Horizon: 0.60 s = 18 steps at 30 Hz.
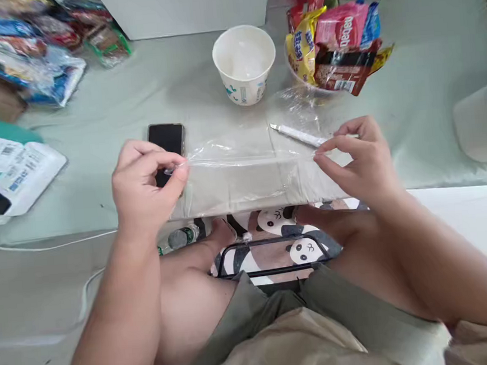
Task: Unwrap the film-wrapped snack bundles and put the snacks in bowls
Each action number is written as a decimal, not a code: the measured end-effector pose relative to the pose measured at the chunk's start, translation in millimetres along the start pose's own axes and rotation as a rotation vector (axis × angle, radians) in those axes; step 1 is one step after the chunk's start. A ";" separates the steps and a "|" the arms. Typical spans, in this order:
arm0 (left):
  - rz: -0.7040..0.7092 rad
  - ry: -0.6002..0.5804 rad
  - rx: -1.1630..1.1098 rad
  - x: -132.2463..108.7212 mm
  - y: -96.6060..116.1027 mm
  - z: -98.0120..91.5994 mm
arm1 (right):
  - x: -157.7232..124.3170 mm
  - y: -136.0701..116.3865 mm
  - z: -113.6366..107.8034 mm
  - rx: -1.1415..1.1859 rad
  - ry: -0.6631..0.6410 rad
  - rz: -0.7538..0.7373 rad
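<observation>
A sheet of clear plastic film is stretched from side to side over the near edge of the table. My left hand pinches its left end between thumb and forefinger. At the other end, my right hand pinches the film the same way. Whether the film is a single layer or a bag, I cannot tell. A phone lies partly hidden behind my left hand. Beside my right fingers rests a slim white utility knife, its rear end covered by the hand. A white paper tub stands beyond the film.
A bowl of wrapped snacks stands at the back right, with crumpled plastic before it. More snack packets are heaped at the far left. A white device with a cable lies on the left, a white bucket at the right edge.
</observation>
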<state>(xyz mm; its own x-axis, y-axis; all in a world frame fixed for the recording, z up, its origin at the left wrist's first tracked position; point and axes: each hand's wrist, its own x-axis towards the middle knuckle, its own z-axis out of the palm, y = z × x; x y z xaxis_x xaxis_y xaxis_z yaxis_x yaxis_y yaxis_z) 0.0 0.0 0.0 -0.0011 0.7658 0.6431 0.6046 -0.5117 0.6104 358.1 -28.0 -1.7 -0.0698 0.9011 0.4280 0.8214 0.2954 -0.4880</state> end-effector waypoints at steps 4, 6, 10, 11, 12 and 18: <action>-0.244 -0.059 -0.471 1.3 14.6 -4.5 | 4.1 -14.5 -13.9 0.294 -0.109 -0.212; -0.268 0.050 -0.660 2.1 20.0 -0.1 | 2.5 -23.9 -19.9 0.521 -0.240 -0.072; -0.466 0.035 -0.608 5.2 18.7 12.9 | 3.7 -26.0 -26.2 0.734 -0.461 0.385; -0.518 0.002 -0.601 6.4 17.1 15.4 | 6.5 -22.0 -26.9 0.714 -0.520 0.436; -0.566 -0.040 -0.606 7.6 16.1 17.4 | 10.3 -17.4 -27.4 0.664 -0.555 0.460; -0.784 -0.466 -0.709 13.7 37.1 27.3 | 27.2 -26.1 -12.6 0.665 -0.431 0.262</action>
<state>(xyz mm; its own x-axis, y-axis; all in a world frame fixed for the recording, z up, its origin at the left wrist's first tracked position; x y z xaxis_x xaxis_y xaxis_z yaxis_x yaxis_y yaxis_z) 44.2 2.1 18.8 0.2052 0.9638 -0.1700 -0.0157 0.1769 0.9841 341.9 -15.2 32.3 -0.2446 0.9693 -0.0243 0.3449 0.0635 -0.9365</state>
